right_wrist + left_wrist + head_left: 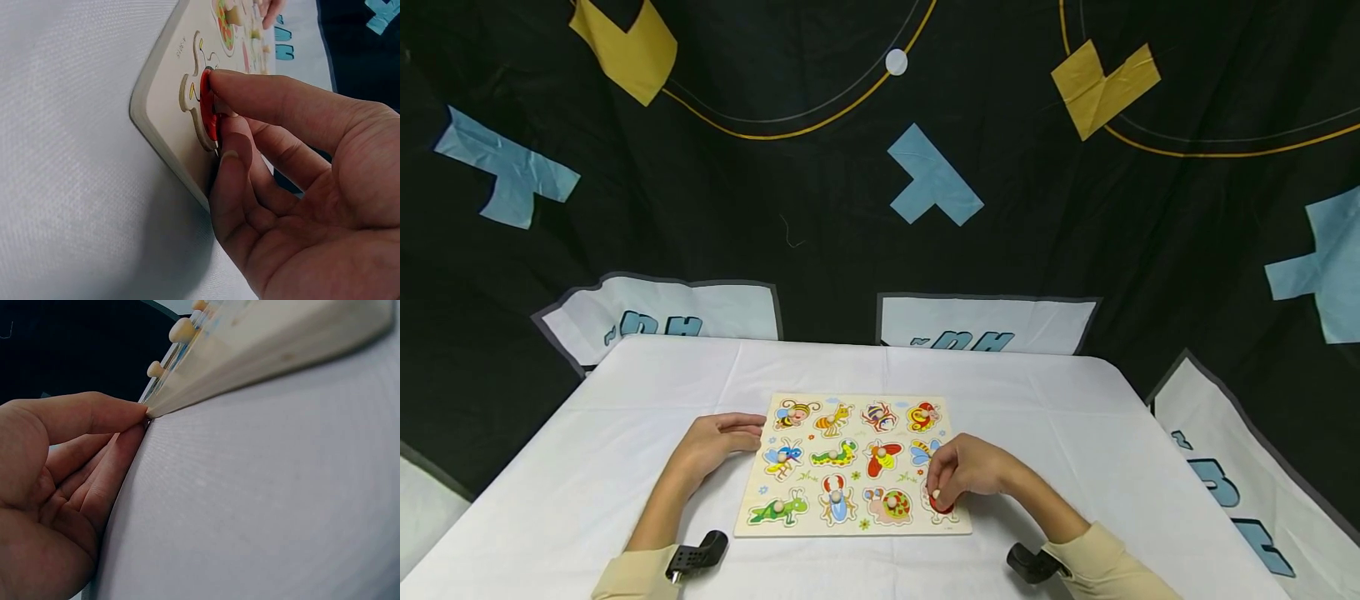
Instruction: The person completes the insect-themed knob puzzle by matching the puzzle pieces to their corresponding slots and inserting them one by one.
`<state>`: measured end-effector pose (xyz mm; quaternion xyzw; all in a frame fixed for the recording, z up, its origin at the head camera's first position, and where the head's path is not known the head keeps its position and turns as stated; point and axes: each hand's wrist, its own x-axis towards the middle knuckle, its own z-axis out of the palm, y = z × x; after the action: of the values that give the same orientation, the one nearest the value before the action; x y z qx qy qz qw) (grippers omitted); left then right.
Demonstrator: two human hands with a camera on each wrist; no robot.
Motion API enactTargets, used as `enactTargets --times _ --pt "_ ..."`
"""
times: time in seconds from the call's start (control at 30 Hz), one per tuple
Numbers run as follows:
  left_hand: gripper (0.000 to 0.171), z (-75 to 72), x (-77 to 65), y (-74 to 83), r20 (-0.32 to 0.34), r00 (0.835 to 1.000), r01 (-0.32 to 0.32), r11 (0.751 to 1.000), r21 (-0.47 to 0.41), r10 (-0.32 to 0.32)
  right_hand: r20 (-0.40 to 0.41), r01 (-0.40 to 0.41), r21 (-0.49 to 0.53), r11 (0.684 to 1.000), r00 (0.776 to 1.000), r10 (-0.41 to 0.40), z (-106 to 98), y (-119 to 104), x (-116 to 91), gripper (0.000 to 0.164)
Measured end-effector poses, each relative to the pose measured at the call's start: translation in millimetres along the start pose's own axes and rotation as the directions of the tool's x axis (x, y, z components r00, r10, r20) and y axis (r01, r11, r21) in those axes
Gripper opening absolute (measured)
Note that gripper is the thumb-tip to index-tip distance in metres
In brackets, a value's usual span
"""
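Observation:
A wooden peg puzzle board [842, 529] with bug pictures lies flat on the table. My right hand [973, 471] pinches a red puzzle piece [207, 106] over the recess in the board's near right corner. In the right wrist view the piece covers part of that recess, and its outline with yellow-tipped feelers shows beside it. Whether the piece sits fully down cannot be told. My left hand [718, 446] touches the board's left edge with extended fingers, the thumb at the edge in the left wrist view. Small wooden knobs [182, 330] stand up from the other pieces.
The white-covered table [1037, 400] surrounds the board. Behind it hangs a black cloth [820, 250] with blue and yellow shapes. Each wrist carries a black camera, the left one [700, 554] and the right one [1033, 562] both near the table's front.

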<state>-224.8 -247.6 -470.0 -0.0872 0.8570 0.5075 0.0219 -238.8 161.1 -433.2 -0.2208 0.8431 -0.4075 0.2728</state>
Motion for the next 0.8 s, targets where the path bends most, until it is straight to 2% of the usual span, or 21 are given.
enactTargets --times 0.27,0.8 --pt "0.047 1.0 0.3 -1.5 -0.006 1.000 0.006 1.000 0.000 -0.006 0.001 -0.002 -0.026 1.000 1.000 0.002 1.3 2.1 0.3 0.017" --pt "0.047 0.7 -1.7 -0.2 -0.008 1.000 0.015 1.000 -0.016 -0.016 -0.023 -0.012 0.025 1.000 1.000 0.013 3.2 9.4 -0.3 0.017"
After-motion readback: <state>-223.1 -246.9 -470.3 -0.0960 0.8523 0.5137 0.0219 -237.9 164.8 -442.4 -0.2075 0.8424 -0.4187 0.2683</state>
